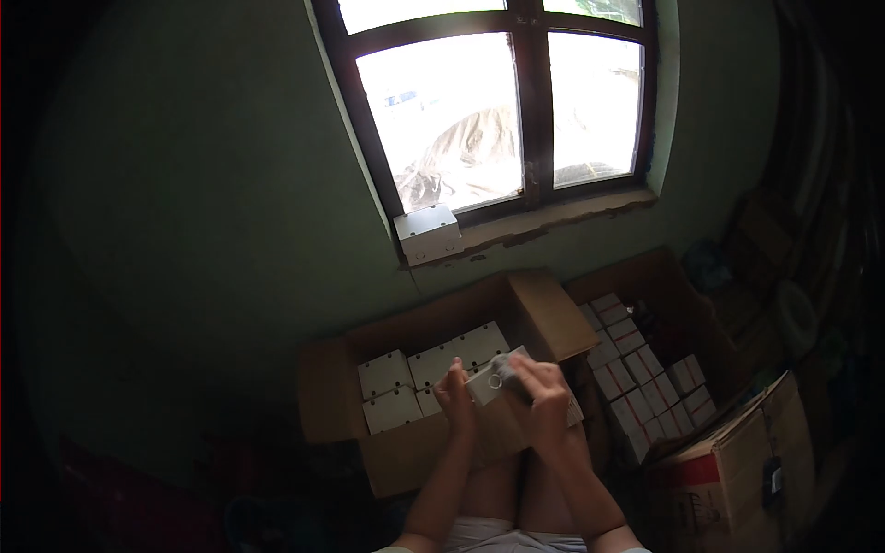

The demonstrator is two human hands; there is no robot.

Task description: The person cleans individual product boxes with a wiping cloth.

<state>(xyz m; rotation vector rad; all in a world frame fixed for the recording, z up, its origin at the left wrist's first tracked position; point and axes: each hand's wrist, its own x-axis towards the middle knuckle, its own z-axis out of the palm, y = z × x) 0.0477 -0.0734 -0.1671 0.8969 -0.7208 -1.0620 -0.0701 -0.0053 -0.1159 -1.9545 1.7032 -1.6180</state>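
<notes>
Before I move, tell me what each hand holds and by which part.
The left hand grips a white piece by its left end. The right hand holds a grey item; exact part too dark to tell.

The white box (482,385) is up in the air, held between the left hand (454,394) and the right hand (544,389). It is tilted, and a round ring shape shows on its side. The grey thing (506,368) is small and dark, under the right hand's fingers, up against the box. Its full shape is hidden.
</notes>
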